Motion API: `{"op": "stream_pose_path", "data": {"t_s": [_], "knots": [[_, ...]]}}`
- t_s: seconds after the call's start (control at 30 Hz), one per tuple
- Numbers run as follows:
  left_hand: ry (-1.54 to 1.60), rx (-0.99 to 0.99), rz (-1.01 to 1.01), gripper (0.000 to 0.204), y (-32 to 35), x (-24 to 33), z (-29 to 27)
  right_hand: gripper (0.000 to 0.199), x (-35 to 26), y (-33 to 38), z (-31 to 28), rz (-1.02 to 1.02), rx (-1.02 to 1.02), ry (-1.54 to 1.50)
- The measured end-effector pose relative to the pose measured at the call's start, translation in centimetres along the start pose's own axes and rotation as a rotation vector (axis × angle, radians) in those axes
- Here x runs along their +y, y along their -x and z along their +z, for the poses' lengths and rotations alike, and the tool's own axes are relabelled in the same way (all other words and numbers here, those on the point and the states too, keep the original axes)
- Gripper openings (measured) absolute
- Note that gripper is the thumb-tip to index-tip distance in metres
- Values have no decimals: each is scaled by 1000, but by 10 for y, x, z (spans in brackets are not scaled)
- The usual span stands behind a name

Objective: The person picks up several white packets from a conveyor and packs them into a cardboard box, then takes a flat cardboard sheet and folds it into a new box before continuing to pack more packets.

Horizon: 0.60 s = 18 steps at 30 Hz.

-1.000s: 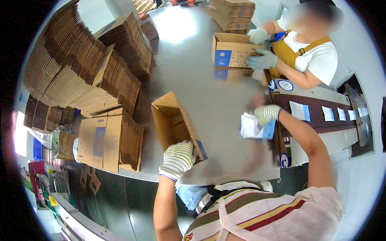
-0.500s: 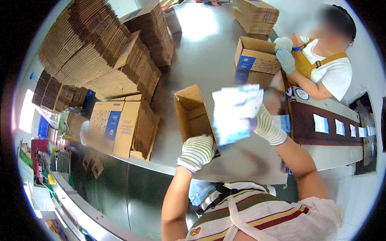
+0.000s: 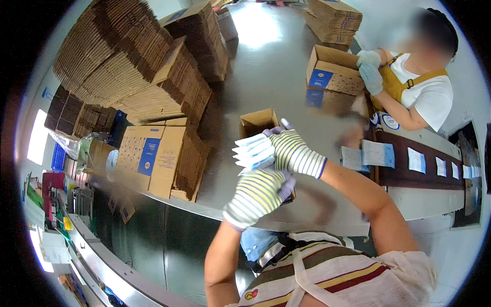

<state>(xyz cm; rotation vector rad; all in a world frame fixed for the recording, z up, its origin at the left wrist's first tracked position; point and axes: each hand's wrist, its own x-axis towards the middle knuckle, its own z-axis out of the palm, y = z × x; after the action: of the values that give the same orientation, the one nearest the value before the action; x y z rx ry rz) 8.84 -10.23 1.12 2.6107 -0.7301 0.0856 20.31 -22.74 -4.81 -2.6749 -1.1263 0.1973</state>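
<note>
Both my hands wear striped knit gloves with purple fingertips. A small stack of white and light-blue flat packets (image 3: 254, 153), fanned along one edge, is held between them over an open cardboard box (image 3: 258, 120). My right hand (image 3: 296, 151) grips the stack from its right side, fingers closed on it and thumb pointing up. My left hand (image 3: 257, 197) is closed at the stack's near end, its thumb to the right. The box stands on the metal table right beneath; my hands and the packets hide most of its inside and near wall.
Tall piles of flattened cartons (image 3: 117, 61) fill the table's left side. At the right, a dark conveyor belt (image 3: 396, 163) carries spaced packets, with a few packets (image 3: 354, 158) at its table end. Across the table, a gloved co-worker (image 3: 424, 89) holds another open carton (image 3: 335, 71).
My right hand has brought the packets left, over the box, and turned them edge-up. My left hand has moved from the box's near wall to the packets. More packets lie at the belt's end.
</note>
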Motion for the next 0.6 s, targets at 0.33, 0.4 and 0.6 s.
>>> {"op": "stream_pose_path", "data": {"t_s": [0.33,0.4,0.6], "knots": [[-143,71,-378,23,-85,-77,24,98,-13,48,-46,-100,33,-137],[-192,-208,-355,27,-95,-72,27,95,-21,68,-42,-76,62,-111],[-132,-655,-320,34,-78,-75,72,84,-18,85,-17,-127,267,-162]]}}
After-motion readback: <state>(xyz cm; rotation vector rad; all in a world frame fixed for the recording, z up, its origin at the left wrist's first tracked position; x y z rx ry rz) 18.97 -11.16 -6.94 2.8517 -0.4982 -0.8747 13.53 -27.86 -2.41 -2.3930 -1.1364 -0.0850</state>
